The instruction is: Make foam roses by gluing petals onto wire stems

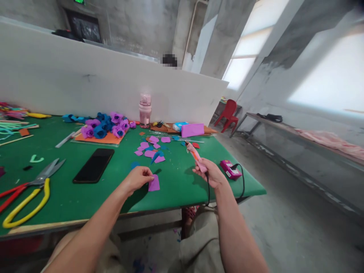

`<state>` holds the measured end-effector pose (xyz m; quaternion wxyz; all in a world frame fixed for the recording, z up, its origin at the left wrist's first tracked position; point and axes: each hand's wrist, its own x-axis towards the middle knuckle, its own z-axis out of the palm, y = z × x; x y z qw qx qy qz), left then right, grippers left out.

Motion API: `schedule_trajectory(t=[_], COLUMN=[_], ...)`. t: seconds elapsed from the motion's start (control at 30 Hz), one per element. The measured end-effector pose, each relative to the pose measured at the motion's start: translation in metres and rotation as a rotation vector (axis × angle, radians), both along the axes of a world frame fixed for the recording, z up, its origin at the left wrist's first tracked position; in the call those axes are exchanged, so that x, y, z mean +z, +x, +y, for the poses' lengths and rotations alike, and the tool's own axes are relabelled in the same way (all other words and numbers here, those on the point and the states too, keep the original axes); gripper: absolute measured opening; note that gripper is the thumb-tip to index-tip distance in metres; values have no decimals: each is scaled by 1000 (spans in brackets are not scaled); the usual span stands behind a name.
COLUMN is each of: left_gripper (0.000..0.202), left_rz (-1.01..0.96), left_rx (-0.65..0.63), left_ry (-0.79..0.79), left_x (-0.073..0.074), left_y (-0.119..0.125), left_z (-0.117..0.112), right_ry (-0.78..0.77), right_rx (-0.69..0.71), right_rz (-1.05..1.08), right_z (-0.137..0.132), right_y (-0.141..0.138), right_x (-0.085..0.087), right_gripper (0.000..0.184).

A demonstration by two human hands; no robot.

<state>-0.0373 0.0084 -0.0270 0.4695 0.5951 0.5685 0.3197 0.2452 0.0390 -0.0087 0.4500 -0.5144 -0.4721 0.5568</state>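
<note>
My left hand is closed in a pinch above the table. From its fingers rises a thin stem with a small blue curled paper piece at the top. Just by the fingertips is a purple paper petal; whether they touch it I cannot tell. My right hand is wrapped round a slim pink glue gun, its dark nozzle tilted up and to the left. A black cord hangs from its lower end. Loose purple petals lie scattered ahead, among a few blue bits.
On the green table are a black phone, scissors, finished purple and blue paper flowers, a pink bottle and a purple pouch. A magenta box with a plugged cord sits near the right edge. A white partition stands behind.
</note>
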Motion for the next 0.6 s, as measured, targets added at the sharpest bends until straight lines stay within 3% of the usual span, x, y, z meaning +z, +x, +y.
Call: schedule_trajectory(t=[0.07, 0.17, 0.4, 0.6], left_gripper=[16, 14, 12, 9], left_rz=[9, 45, 191, 284], left_rx=[16, 48, 72, 80], left_ry=[1, 30, 106, 107], left_x=[-1, -4, -10, -10], left_y=[1, 0, -1, 2], left_z=[0, 1, 5, 4], right_ry=[-41, -70, 81, 144], right_rx=[21, 61, 331, 422], right_rz=[265, 329, -174, -451], right_z=[-3, -10, -39, -51], right_y=[-8, -17, -32, -47], right_x=[5, 13, 32, 35], right_gripper=[13, 18, 43, 38])
